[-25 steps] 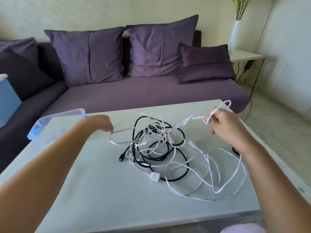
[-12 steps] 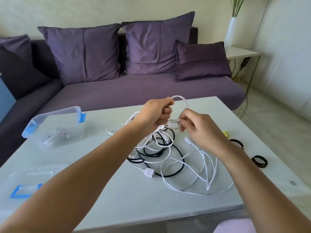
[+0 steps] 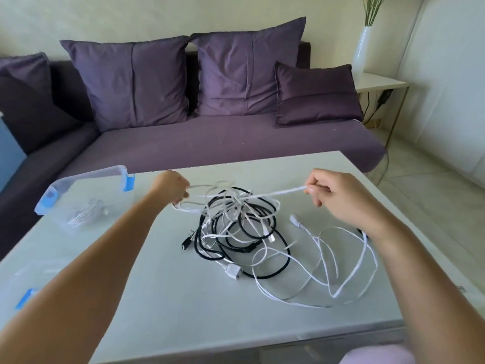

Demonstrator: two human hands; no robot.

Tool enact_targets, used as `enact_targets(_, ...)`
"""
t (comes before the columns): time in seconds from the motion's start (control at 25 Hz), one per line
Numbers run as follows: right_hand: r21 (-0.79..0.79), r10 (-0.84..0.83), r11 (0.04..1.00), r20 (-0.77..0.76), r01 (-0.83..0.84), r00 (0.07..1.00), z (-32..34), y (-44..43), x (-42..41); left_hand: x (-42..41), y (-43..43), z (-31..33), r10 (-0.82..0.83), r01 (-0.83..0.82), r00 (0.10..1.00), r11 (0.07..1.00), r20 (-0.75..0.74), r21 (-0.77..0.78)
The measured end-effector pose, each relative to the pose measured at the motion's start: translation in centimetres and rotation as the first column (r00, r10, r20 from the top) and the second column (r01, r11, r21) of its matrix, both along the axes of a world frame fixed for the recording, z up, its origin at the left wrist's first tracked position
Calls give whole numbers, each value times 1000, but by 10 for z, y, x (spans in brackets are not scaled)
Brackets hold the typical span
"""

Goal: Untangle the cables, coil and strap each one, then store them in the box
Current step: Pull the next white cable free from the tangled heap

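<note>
Two hands point(image 3: 172, 189) point(image 3: 338, 198) hold white cable point(image 3: 278, 192) above tangle point(image 3: 236, 227), box point(image 3: 84, 178) at left edge

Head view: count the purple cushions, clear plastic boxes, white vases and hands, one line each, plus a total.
Purple fabric cushions: 4
Clear plastic box with blue clips: 1
Tall white vase: 1
Left hand and right hand, holding the white cable: 2
Total: 8
</note>
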State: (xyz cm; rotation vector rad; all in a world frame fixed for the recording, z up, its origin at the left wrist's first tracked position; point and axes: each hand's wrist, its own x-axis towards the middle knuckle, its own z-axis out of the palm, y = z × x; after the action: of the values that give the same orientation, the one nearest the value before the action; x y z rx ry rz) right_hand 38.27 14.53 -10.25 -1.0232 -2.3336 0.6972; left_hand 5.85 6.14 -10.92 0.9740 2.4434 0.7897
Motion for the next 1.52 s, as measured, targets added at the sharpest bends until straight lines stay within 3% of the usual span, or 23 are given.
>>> enact_targets(0.08,-172,47,985,219,-8,974,-10,-1,-2,22,-2,-5,-228,221,933,974,-278,-57)
enact_targets(0.12,-257,95,966,303,-15,948,-14,-2,-5,37,-3,-6,-316,359,852,933,-416,26)
enact_targets(0.16,-341,153,939,341,-30,927,-17,-6,-9,55,-5,-6,-406,535,750,837,-522,118)
enact_targets(0.28,-548,328,828,300,-119,896,-26,-19,-24,93,-6,-12,-679,877,441,466,-587,119)
enact_targets(0.36,-526,372,830,275,-185,887,-37,-30,-35,95,-5,-24,-740,911,351,412,-574,26)
enact_targets(0.52,-244,254,947,173,-209,951,-47,-45,-53,76,-3,-40,-750,867,418,497,-513,-19)
enact_targets(0.6,-197,284,948,179,-249,942,-43,-49,-53,74,1,-34,-741,819,514,574,-432,-10)
enact_targets(0.68,-179,332,941,303,-289,893,-47,-52,-49,78,6,-21,-754,758,595,641,-277,-119)
enact_targets(0.76,-143,348,937,438,-319,829,-56,-58,-48,85,10,-15,-746,704,620,666,-243,-247)
enact_targets(0.84,-147,349,937,452,-318,821,-61,-64,-51,96,13,-19,-758,626,557,652,-339,-428)
enact_targets(0.92,-127,350,936,427,-327,834,-57,-71,-55,113,16,-34,-778,507,364,627,-512,-591)
enact_targets(0.96,-103,345,938,397,-332,850,-55,-74,-57,119,19,-41,-768,445,300,638,-566,-629)
enact_targets(1.0,-73,326,944,351,-321,878,-52,-76,-58,122,23,-42,-736,413,304,674,-604,-613)
enact_targets(1.12,119,120,982,197,-145,973,-51,-65,-62,98,38,-20,-512,299,561,858,-650,-418)
enact_targets(1.2,286,-34,958,109,1,994,-50,-46,-64,62,42,5,-184,169,864,983,-469,-74)
enact_targets(1.24,354,-63,935,64,36,996,-47,-37,-64,42,39,15,8,25,972,991,-236,134)
enact_targets(1.28,410,-71,910,25,55,997,-44,-28,-62,26,33,21,126,-143,989,946,77,290)
enact_targets(1.32,453,-72,890,12,59,997,-41,-22,-59,15,23,23,158,-318,897,879,412,355)
enact_targets(1.36,460,-65,887,50,35,997,-38,-17,-56,8,11,19,105,-449,725,821,680,352)
enact_targets(1.4,446,-64,895,114,6,991,-37,-14,-51,8,-2,14,18,-535,548,776,837,334)
enact_targets(1.44,424,-64,905,195,-25,979,-36,-13,-48,10,-14,6,-50,-583,420,750,906,312)
enact_targets(1.48,409,-70,911,269,-48,961,-37,-13,-44,15,-26,-3,-78,-594,362,749,929,295)
enact_targets(1.52,387,-71,920,325,-65,943,-37,-12,-41,20,-35,-15,-77,-580,369,760,926,294)
